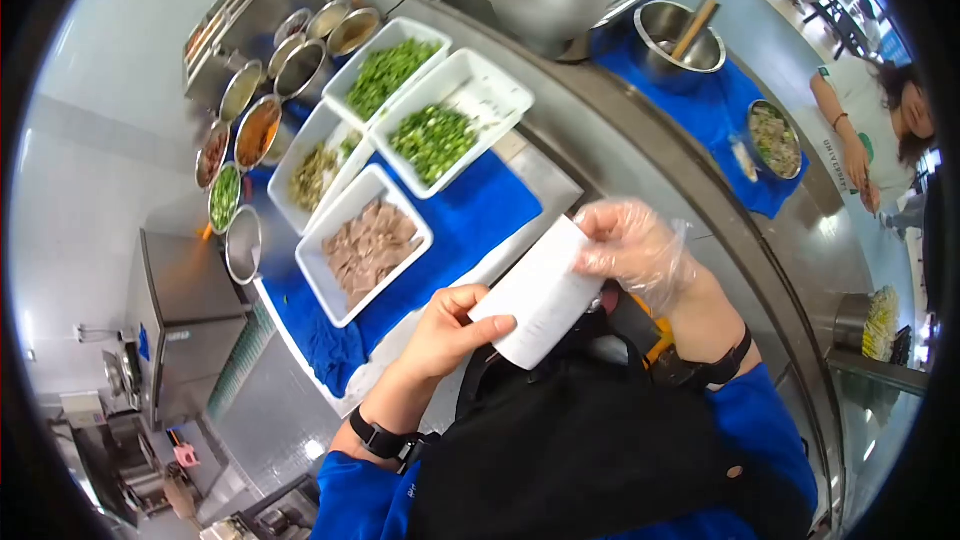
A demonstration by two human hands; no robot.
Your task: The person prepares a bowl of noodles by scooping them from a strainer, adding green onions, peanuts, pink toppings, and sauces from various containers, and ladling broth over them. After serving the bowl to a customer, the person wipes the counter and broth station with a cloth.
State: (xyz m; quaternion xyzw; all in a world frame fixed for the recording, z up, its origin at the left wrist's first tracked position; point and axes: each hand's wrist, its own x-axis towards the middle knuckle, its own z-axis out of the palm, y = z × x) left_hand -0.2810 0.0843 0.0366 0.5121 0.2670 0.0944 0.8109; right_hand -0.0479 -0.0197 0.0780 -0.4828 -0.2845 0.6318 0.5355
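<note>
A white paper slip [535,290], with faint print on it, is held in front of my apron. My left hand [445,332] is bare and pinches the slip's lower left edge between thumb and fingers. My right hand [640,252] wears a clear plastic glove and grips the upper right end of the same slip. Beyond my left hand sits a white tray [418,262] of sliced cooked meat [368,252]. Behind it, further white trays hold chopped scallions [435,143], chopped leafy greens [392,75] and a brownish chopped ingredient [314,176].
Several metal bowls [258,132] of condiments line the counter's far left. A blue cloth [480,202] lies under the trays. On the right ledge stand a steel pot [652,18] with utensils and a bowl of food [774,140]. A person [862,110] stands beyond that ledge.
</note>
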